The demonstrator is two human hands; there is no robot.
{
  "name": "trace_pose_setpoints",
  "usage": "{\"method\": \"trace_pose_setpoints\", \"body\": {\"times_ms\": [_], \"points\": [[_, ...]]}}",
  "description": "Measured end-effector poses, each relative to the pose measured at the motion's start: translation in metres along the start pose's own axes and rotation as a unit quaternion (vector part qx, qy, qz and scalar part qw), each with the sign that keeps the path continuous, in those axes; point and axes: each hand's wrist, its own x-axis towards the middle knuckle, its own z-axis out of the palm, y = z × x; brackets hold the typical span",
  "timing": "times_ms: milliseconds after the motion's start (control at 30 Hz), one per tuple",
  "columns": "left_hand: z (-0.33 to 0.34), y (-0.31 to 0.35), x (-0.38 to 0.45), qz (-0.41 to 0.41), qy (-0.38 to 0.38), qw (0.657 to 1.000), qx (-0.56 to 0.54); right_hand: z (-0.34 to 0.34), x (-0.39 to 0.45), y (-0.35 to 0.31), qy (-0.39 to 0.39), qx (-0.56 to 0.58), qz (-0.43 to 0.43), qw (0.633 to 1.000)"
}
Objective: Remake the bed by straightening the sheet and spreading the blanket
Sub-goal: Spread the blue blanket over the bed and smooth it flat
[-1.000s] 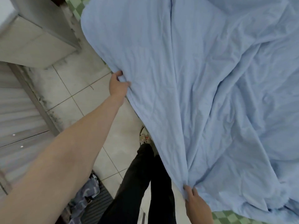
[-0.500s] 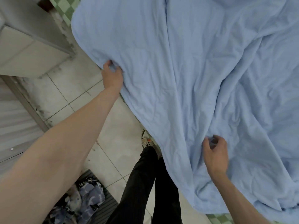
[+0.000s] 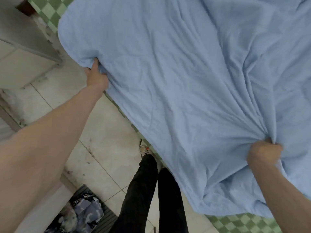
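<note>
A light blue blanket [image 3: 176,73] covers most of the bed, creased and hanging over the near edge. My left hand [image 3: 96,77] grips a fold of its edge at the left corner. My right hand [image 3: 264,153] is fisted on a bunch of the blanket at the lower right, with creases radiating from the grip. A green checked sheet [image 3: 239,221] shows under the blanket at the bottom right, and the same green checked sheet [image 3: 48,12] shows at the top left.
I stand on a pale tiled floor [image 3: 104,132] beside the bed, black trouser legs [image 3: 151,195] against its edge. A grey cabinet [image 3: 21,52] stands at the left. A patterned cloth [image 3: 84,216] lies on a ribbed mat at the bottom.
My right hand moved right and closed on a bunch of blanket. My left hand kept its hold on the edge. The blanket shifted toward the lower right.
</note>
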Motion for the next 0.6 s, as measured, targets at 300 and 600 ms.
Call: {"method": "trace_pose_setpoints", "body": {"times_ms": [300,600], "points": [[0.014,0.020,-0.048,-0.043,0.089,0.969,0.226,-0.060,0.052,0.022,-0.020,-0.014,-0.138,0.990],[0.223,-0.072,-0.425,0.311,-0.091,0.923,0.208,-0.139,0.096,0.158,0.078,-0.042,-0.179,0.980]]}}
